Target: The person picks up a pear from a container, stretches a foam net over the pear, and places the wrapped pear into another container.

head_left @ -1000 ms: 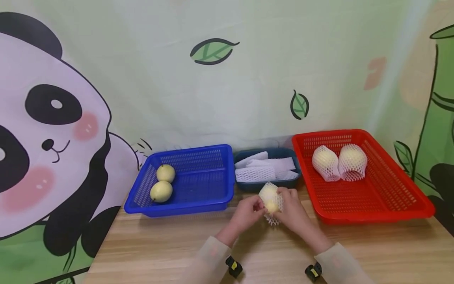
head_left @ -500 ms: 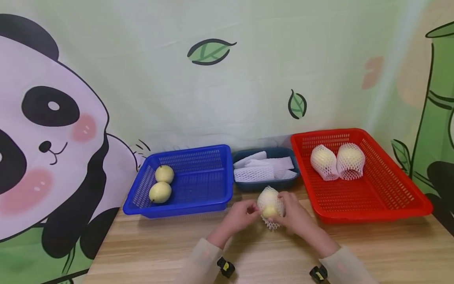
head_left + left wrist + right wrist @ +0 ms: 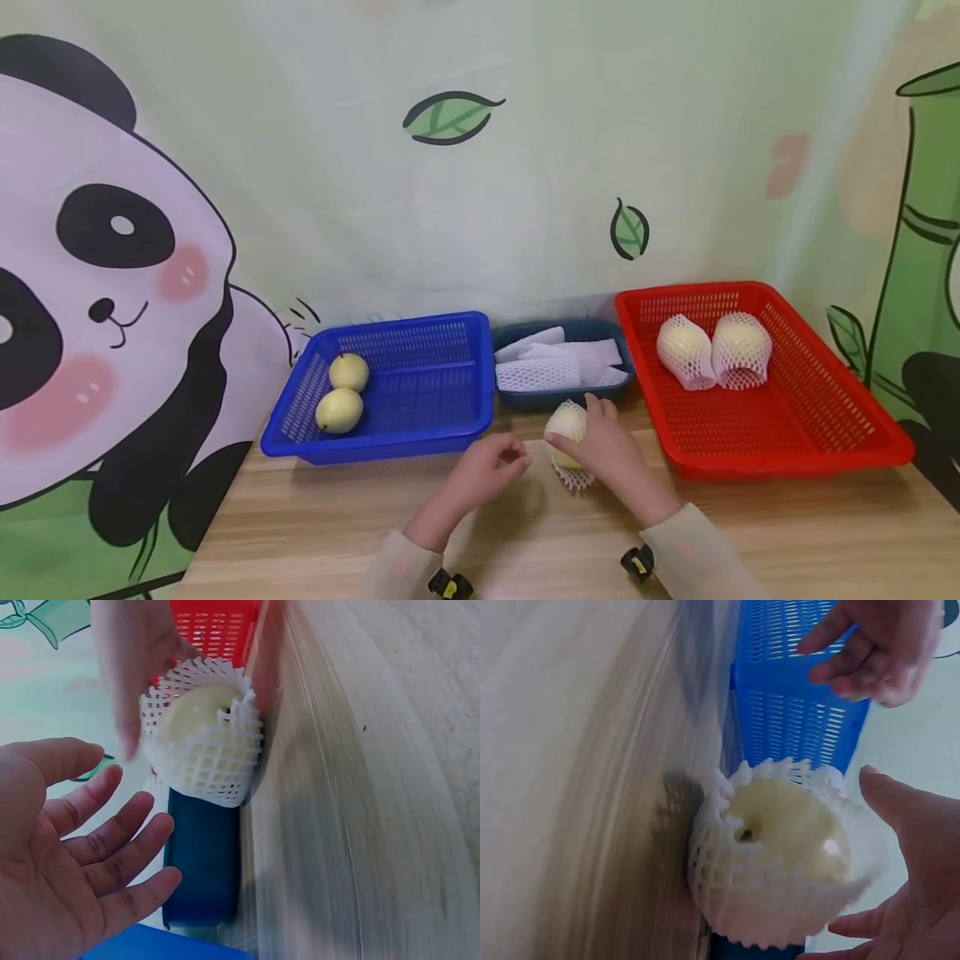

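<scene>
A pale yellow pear (image 3: 567, 423) in a white foam net sleeve (image 3: 214, 761) rests on the wooden table, the net's ragged end opened around the fruit's top. In the right wrist view the pear's stem hollow (image 3: 748, 832) shows through that opening. My right hand (image 3: 611, 446) is over the pear's right side, thumb and fingers spread apart and held right by the net. To the left of the pear, my left hand (image 3: 483, 468) is off the net, its fingers loosely bent with nothing between them.
A blue basket (image 3: 420, 442) at left contains two bare pears (image 3: 340, 410). Flat foam sleeves (image 3: 540, 373) fill a dark teal tray (image 3: 517, 402) behind the hands. At right, a red basket (image 3: 787, 462) holds two netted pears (image 3: 741, 346).
My left hand has let go of the net and drawn back to the left. My right hand has shifted over the pear, its thumb now across the front of the fruit.
</scene>
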Available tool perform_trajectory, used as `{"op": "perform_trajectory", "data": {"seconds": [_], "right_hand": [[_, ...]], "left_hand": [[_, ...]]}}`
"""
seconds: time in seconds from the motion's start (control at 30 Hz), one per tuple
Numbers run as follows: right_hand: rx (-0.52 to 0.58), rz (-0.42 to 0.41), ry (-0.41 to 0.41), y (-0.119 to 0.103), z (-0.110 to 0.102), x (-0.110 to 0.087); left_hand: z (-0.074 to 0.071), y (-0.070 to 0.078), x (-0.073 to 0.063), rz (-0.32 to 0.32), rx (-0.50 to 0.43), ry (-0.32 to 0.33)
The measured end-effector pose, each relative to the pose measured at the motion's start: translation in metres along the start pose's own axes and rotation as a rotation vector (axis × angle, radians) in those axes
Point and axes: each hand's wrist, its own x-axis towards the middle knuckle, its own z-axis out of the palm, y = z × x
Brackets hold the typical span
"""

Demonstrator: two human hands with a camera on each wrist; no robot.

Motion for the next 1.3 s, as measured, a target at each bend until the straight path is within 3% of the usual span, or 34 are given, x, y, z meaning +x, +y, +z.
{"op": "perform_trajectory", "data": {"seconds": [0.17, 0.33, 0.77, 1.0, 1.3], "right_hand": [[-0.069, 0.039, 0.001, -0.009, 0.010, 0.004], [-0.083, 0.021, 0.019, -0.013, 0.015, 0.001], [0.044, -0.035, 0.011, -0.006, 0.015, -0.004], [0.029, -0.122, 0.068, -0.012, -0.005, -0.015], [-0.036, -0.209, 0.131, -0.028, -0.059, -0.023]], "left_hand": [[-0.004, 0.001, -0.011, -0.002, 0.000, 0.002], [-0.006, -0.001, -0.016, 0.010, 0.007, 0.018], [-0.011, -0.005, -0.020, 0.020, 0.006, 0.011], [-0.014, -0.002, -0.020, 0.027, 0.008, -0.004], [-0.017, 0.006, -0.014, 0.057, 0.034, -0.011]]}}
